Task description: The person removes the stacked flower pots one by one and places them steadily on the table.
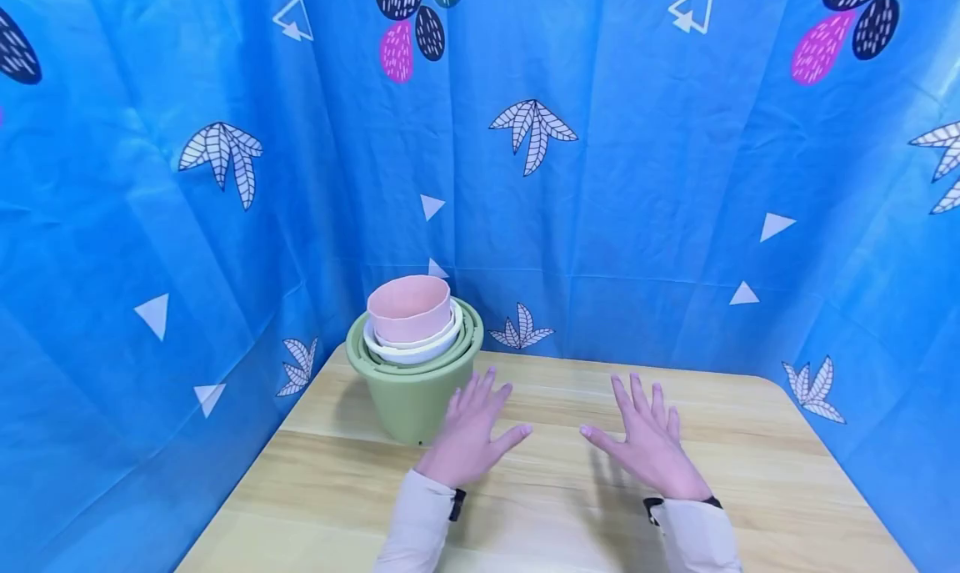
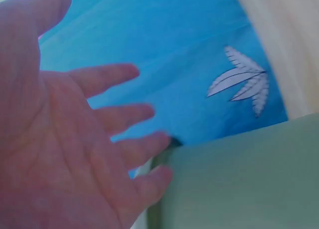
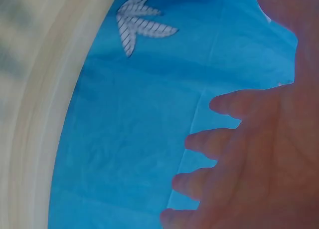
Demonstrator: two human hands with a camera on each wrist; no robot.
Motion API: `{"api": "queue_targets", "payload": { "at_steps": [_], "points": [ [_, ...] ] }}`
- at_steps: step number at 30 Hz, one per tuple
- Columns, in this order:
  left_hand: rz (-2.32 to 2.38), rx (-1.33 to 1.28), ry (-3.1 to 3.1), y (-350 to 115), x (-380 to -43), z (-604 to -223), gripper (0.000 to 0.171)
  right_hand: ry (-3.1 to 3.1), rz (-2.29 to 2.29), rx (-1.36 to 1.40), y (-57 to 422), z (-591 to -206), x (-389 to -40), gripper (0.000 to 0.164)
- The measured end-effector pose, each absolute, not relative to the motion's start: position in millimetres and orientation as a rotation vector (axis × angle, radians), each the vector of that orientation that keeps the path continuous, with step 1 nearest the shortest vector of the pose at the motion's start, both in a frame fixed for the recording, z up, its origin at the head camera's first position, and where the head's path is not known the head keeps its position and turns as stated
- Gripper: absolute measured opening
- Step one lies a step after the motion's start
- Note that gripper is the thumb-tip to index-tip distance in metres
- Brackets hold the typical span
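A stack of nested round pots stands on the left part of the table, seen in the head view. The outermost is a large green pot (image 1: 408, 402); a white pot (image 1: 412, 354) and a pink pot (image 1: 411, 310) rise from inside it. My left hand (image 1: 468, 439) hovers palm down beside the green pot with its fingers spread, overlapping the pot's edge in this view. The left wrist view shows the green pot's side (image 2: 244, 184) close past the fingertips. My right hand (image 1: 645, 439) is held over the table further right, fingers spread and holding nothing.
The pale wooden table (image 1: 780, 473) has a rounded far right corner. A blue patterned curtain (image 1: 637, 181) hangs behind it and along both sides. The sleeves are light, with dark bands (image 1: 457, 505) at the wrists.
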State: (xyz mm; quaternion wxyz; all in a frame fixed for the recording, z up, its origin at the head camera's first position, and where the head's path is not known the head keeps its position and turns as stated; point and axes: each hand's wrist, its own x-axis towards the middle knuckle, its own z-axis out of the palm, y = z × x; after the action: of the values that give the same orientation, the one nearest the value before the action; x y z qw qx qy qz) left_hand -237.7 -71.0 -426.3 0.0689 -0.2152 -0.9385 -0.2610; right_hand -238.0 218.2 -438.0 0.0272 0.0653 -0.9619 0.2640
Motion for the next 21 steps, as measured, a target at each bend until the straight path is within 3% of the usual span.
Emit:
{"api": "queue_targets", "payload": {
  "at_steps": [7, 13, 21],
  "points": [
    [-1.103, -0.530, -2.596, -119.4, -229.9, -390.6, 0.064, -2.885, 0.914, 0.335, 202.9, -435.6, -241.8, 0.096],
    [-1.302, -0.282, -2.211, -161.0, -239.3, -393.6, 0.044, -2.827, 1.118, 0.451, 185.1, -435.7, -249.3, 0.090],
    [-1.463, 0.067, -2.057, -194.0, -267.9, -421.4, 0.059, -2.784, 1.457, 0.541, 139.0, -432.3, -278.6, 0.084]
  ]
}}
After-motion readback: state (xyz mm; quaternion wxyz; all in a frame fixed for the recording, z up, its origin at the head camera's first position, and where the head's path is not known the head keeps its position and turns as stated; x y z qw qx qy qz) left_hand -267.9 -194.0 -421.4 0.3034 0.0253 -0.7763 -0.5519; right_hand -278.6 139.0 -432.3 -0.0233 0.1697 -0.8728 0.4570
